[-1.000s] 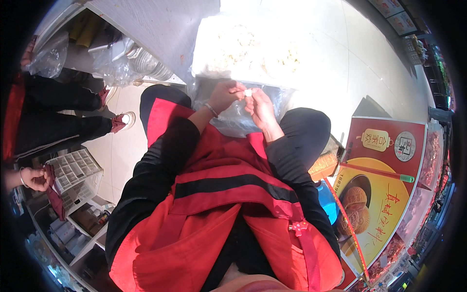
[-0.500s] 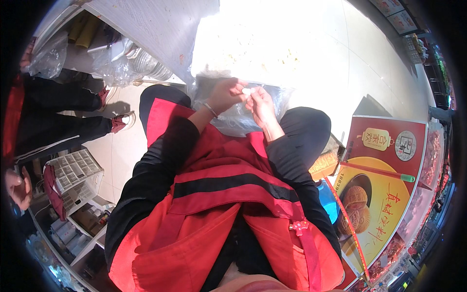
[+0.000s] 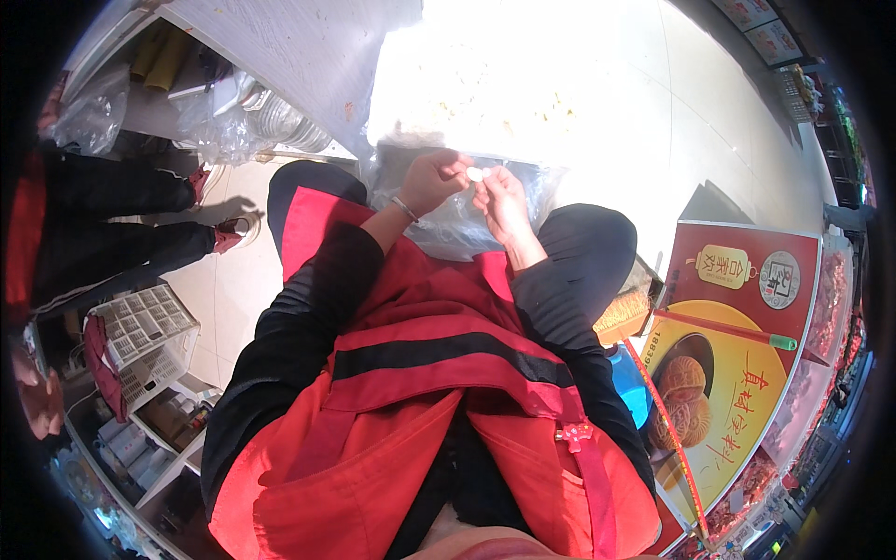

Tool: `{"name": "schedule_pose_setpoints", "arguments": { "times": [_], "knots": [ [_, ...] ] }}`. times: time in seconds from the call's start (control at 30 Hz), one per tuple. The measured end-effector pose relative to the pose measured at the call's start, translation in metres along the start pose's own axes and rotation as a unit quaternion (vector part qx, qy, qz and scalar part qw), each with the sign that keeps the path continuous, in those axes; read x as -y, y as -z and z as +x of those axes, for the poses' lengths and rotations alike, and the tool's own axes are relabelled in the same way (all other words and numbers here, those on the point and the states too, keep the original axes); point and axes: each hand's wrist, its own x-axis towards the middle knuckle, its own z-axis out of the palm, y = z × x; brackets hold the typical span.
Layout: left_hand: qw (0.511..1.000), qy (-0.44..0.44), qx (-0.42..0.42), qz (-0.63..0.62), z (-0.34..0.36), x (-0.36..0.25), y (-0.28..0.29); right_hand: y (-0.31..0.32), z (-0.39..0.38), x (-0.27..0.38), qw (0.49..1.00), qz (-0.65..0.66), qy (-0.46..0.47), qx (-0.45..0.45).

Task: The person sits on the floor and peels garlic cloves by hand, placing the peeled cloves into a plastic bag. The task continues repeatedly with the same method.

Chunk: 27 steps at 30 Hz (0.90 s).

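Held up between my two hands is a small white rounded piece (image 3: pixel 475 175), too bright to tell its kind. My right hand (image 3: pixel 505 200) pinches it from the right with thumb and fingertips. At its left side, the closed fingertips of my left hand (image 3: pixel 435 182) touch it; a pale bracelet circles that wrist. Under my hands, a clear plastic bag (image 3: pixel 448 241) lies between my knees. Just beyond is a glaring white surface (image 3: pixel 485 70) with scattered small yellowish bits, its details washed out by sunlight.
A co-worker's dark-trousered legs (image 3: pixel 121 261) stand at the left, with a hand (image 3: pixel 39 397) at the rim. Nearby are a white plastic crate (image 3: pixel 147 327) and a grey cabinet (image 3: pixel 280 47) holding bagged items. On my right stands a red and yellow printed box (image 3: pixel 728 373).
My hands hold nearly the same place, and the white piece shows a little more between the fingertips. At the left, the co-worker's hand has shifted slightly downward.
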Motion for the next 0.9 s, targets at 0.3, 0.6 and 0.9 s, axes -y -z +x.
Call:
{"name": "schedule_pose_setpoints", "arguments": {
  "times": [0.3,0.6,0.9],
  "knots": [
    [0.998,-0.005,-0.036,0.042,0.0,0.002,-0.002,0.001,0.002,-0.003,1.0,-0.008,0.018,-0.013],
    [0.991,0.069,0.079,0.084,0.002,0.005,0.002,-0.006,-0.003,0.005,0.999,-0.015,-0.015,0.033],
    [0.984,-0.127,0.089,0.092,-0.009,-0.017,-0.007,-0.003,-0.006,0.006,0.96,0.177,-0.067,0.206]
  ]
}}
